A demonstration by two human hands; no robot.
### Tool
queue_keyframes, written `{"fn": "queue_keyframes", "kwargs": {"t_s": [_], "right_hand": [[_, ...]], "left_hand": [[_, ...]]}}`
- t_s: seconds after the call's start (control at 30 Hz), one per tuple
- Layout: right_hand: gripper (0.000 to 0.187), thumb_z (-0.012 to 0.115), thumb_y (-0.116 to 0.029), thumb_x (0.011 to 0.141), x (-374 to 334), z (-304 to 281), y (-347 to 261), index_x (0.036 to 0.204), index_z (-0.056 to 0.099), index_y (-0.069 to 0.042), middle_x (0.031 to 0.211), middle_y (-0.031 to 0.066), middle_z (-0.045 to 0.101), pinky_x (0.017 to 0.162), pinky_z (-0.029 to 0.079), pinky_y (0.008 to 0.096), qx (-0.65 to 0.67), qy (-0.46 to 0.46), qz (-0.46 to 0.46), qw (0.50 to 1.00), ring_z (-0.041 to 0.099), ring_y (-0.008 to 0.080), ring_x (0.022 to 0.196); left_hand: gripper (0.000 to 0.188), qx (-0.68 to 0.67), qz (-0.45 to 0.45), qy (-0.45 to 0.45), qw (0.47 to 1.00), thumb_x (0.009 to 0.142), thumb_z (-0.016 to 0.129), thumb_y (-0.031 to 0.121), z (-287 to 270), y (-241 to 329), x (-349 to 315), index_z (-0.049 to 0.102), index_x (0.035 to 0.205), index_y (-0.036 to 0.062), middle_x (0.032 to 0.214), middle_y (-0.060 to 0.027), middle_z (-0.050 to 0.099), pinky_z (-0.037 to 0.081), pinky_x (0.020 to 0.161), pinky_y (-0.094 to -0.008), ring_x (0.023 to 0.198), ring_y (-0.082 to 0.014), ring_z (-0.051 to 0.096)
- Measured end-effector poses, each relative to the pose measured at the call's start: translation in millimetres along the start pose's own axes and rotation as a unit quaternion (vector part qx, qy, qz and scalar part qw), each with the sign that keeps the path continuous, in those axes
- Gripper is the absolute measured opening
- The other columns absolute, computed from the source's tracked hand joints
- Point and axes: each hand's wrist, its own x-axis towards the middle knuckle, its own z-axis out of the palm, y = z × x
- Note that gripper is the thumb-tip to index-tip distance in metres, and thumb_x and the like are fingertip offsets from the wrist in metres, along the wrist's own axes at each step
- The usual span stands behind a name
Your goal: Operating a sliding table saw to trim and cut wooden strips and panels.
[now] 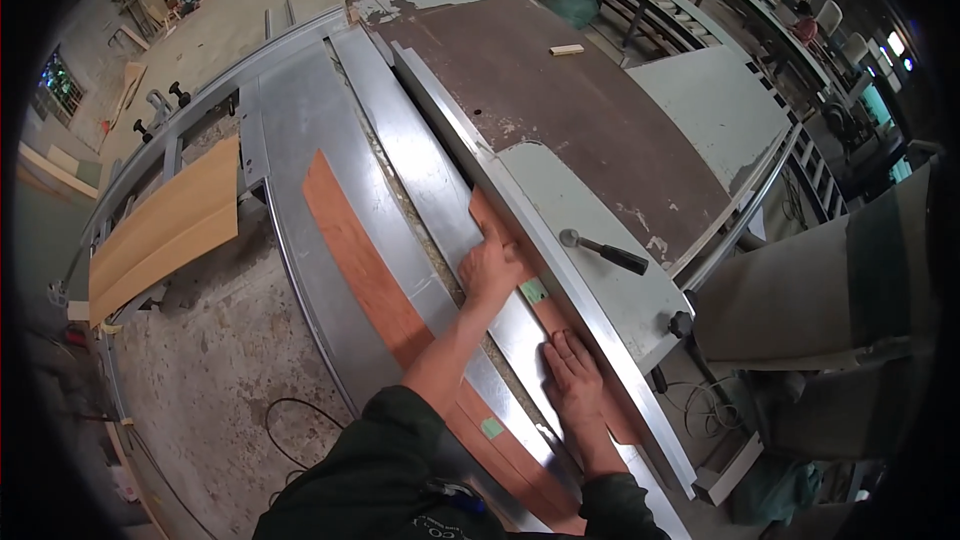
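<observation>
A reddish-brown wooden strip with a small green sticker lies lengthwise along a silver metal fence. My left hand rests on its farther part, index finger stretched forward and the other fingers partly hidden. Nearer to me, my right hand lies flat on the same strip, fingers stretched out close to the fence. A second reddish wooden strip, also with a green sticker, lies on the metal table to the left and passes beneath my left forearm.
A lever with a black handle sticks up right of the fence. Beyond it, a small wood block lies on the worn brown tabletop. A light wooden panel rests on the frame at left. A dark cable loops at lower left.
</observation>
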Motion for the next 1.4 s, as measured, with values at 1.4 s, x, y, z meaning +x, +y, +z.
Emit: {"fn": "queue_keyframes", "kwargs": {"t_s": [1.4], "right_hand": [[0.055,0.072,0.005,0.071,206.0,120.8,-15.6,0.126,0.072,0.0,0.148,0.0203,0.066,0.115,0.051,0.0443,0.027,0.023,-0.032,0.999,0.059,0.0371,0.139]], "left_hand": [[0.031,0.04,-0.03,0.058,0.997,0.082,0.08,0.024,-75.4,-51.9,219.7,0.077,0.103,0.001,0.106,-0.0254,0.079,0.06,0.093,-0.05,0.105,-0.0433,0.077]]}}
